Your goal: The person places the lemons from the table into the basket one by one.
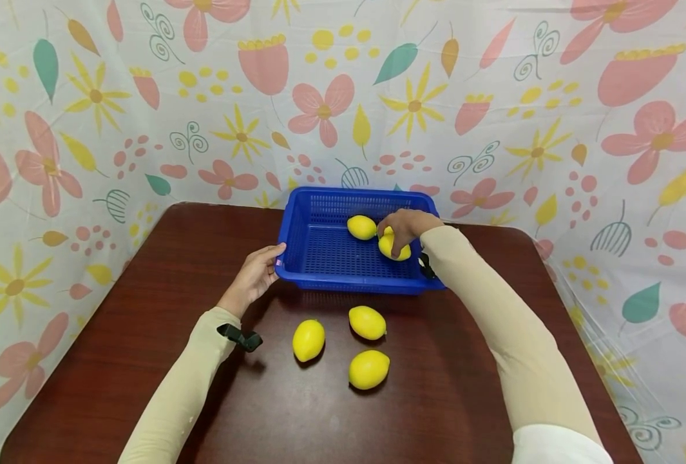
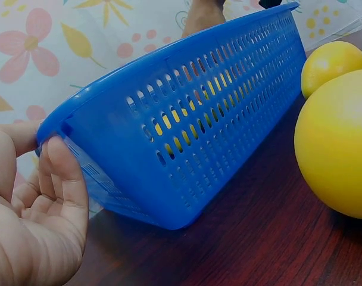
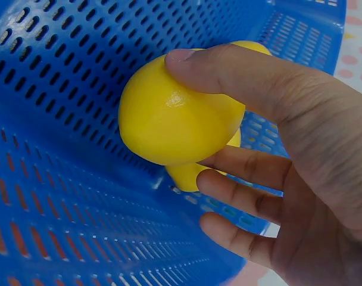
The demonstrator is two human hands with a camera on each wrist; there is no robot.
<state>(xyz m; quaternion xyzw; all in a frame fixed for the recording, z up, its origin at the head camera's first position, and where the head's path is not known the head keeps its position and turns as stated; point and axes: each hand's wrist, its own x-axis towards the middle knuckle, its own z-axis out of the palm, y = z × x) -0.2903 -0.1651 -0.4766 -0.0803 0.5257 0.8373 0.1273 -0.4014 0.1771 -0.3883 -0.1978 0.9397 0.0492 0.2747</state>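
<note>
While the head view looks down on a dark wooden table (image 1: 116, 361), the right hand (image 1: 406, 225) reaches into a blue basket (image 1: 319, 258), fingers curled round a smooth yellow lemon (image 1: 397, 250). A second lemon (image 1: 361, 227) lies on the basket floor just beside it. Three loose lemons (image 1: 368, 322) sit on the table in front of the basket. The left hand (image 1: 256, 274) touches the basket's left rim.

From the left wrist, that hand's fingers (image 2: 65, 173) lie relaxed against the perforated basket corner (image 2: 187, 143), with two lemons (image 2: 339, 149) beside the wall.

From the right wrist, thumb and fingers (image 3: 246, 179) grip the glossy lemon (image 3: 175, 119) above the basket's mesh floor (image 3: 50, 179).
</note>
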